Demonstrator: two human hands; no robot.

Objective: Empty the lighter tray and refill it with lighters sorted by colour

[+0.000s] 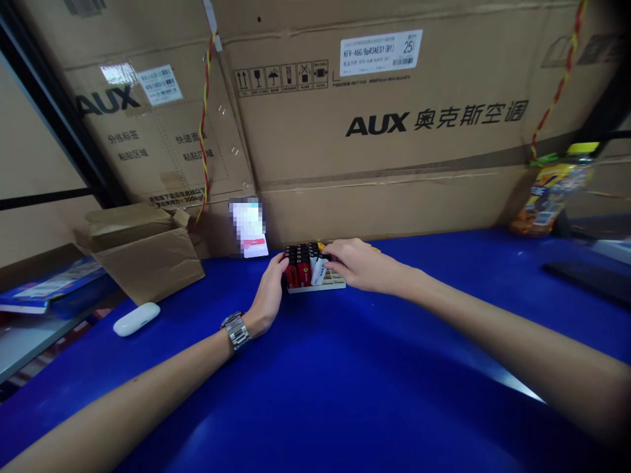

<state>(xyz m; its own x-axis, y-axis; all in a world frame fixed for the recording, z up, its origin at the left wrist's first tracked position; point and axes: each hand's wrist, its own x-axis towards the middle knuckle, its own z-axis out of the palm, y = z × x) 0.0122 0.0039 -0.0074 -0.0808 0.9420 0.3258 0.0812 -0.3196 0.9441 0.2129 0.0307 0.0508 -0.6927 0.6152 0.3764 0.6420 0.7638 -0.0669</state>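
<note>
A small white gridded tray (pixel 338 285) on the blue table holds rows of red lighters (pixel 298 274) with black tops at its left and middle. My left hand (pixel 267 289), with a metal watch on its wrist, grips the left side of the loaded tray; its thumb touches the lighters and its other fingers are mostly hidden. At the tray's right part, my right hand (pixel 362 264) pinches a white lighter (pixel 319 270), which leans to the right. Several open cells show beneath my right hand. Something yellow peeks out behind that hand, too covered to name.
A lit phone (pixel 254 226) leans against large cardboard cartons (pixel 384 164) along the back. An open cardboard box (pixel 148 263) and a white oval case (pixel 137 319) are at left. A drink bottle (pixel 552 197) with a yellow cap stands at right, near a dark flat object (pixel 586 281).
</note>
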